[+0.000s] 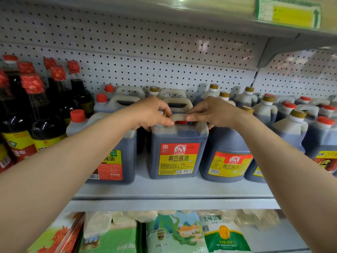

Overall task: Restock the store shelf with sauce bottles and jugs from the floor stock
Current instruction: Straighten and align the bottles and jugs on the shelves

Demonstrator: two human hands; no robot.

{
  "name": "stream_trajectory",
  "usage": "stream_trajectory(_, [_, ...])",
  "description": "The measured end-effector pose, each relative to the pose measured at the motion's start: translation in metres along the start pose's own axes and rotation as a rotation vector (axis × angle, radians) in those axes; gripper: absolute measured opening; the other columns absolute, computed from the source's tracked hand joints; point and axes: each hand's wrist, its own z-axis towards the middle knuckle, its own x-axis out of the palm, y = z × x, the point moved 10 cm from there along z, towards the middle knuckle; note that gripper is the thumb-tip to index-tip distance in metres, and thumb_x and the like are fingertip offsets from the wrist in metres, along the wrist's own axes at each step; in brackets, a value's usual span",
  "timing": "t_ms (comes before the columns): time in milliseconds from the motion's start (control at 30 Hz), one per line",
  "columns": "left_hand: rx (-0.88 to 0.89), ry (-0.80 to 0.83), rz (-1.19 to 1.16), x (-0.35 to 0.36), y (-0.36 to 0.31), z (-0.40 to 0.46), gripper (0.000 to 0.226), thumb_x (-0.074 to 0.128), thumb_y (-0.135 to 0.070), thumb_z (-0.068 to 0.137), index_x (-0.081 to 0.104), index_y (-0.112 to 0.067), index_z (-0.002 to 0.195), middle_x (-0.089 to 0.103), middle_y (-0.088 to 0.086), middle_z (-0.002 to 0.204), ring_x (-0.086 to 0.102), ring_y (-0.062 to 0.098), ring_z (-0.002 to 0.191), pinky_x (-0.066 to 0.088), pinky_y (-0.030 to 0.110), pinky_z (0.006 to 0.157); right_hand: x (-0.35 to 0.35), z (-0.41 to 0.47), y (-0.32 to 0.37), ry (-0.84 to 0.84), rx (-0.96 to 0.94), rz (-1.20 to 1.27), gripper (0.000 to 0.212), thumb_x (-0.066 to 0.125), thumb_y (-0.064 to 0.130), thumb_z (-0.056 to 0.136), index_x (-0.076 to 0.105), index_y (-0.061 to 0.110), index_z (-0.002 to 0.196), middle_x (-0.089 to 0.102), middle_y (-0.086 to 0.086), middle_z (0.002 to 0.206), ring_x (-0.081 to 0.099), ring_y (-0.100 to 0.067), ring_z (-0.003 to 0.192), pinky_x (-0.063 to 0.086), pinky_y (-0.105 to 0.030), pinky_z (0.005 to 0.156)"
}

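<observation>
On shelf (175, 189), dark-sauce jug (177, 152), both hands' fingers (165, 121) pinching its handle (179, 116)

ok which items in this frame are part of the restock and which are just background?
Job:
- center jug, left hand and right hand both gripping its handle
- neighbor jugs
- tall bottles
- shelf

Background:
- bags on the shelf below
- pegboard
- price tag above
</observation>
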Motion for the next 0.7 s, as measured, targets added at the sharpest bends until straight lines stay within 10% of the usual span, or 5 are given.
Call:
stream_trajectory(267, [-0.022, 0.068, 0.013, 0.0014, -0.0028, 0.0027, 0.023, 0.083, -0.023, 0.079, 0.071, -0.019, 0.098, 0.063, 0.01, 0.116, 0.067, 0.032, 0.101, 0.06, 0.052, 0.078, -0.0036, 0.0051, -0.0051, -0.095, -0.042, -0.034, 0.024, 0.074, 0.049, 0.084, 0.078, 0.035, 0.103, 0.077, -0.001, 0.097, 0.068, -0.036, 0.098, 0.06, -0.043, 0.078])
stream_trajectory(467, [-0.039, 0.09, -0.005, 0.001, -0.0014, 0.0034, 0.025, 0.082, -0.019, 0.08, 0.07, -0.017, 0.102, 0.061, 0.011, 0.115, 0.067, 0.03, 0.101, 0.06, 0.051, 0.081, -0.0068, 0.0064, -0.0077, -0.13, -0.044, -0.042, 0.032, 0.076, 0.04, 0.086, 0.077, 0.024, 0.113, 0.07, 0.021, 0.084, 0.059, 0.018, 0.068, 0.043, -0.002, 0.056])
stream_trajectory(700, [-0.014, 0.035, 0.019, -0.0044, -0.0027, -0.0025, 0.028, 0.083, -0.029, 0.078, 0.072, -0.018, 0.102, 0.064, 0.003, 0.116, 0.063, 0.024, 0.111, 0.056, 0.043, 0.088, -0.0039, -0.0005, -0.0055, -0.108, -0.045, 0.001, 0.023, 0.074, 0.038, 0.088, 0.078, 0.03, 0.108, 0.076, 0.015, 0.093, 0.063, 0.002, 0.082, 0.053, -0.015, 0.07])
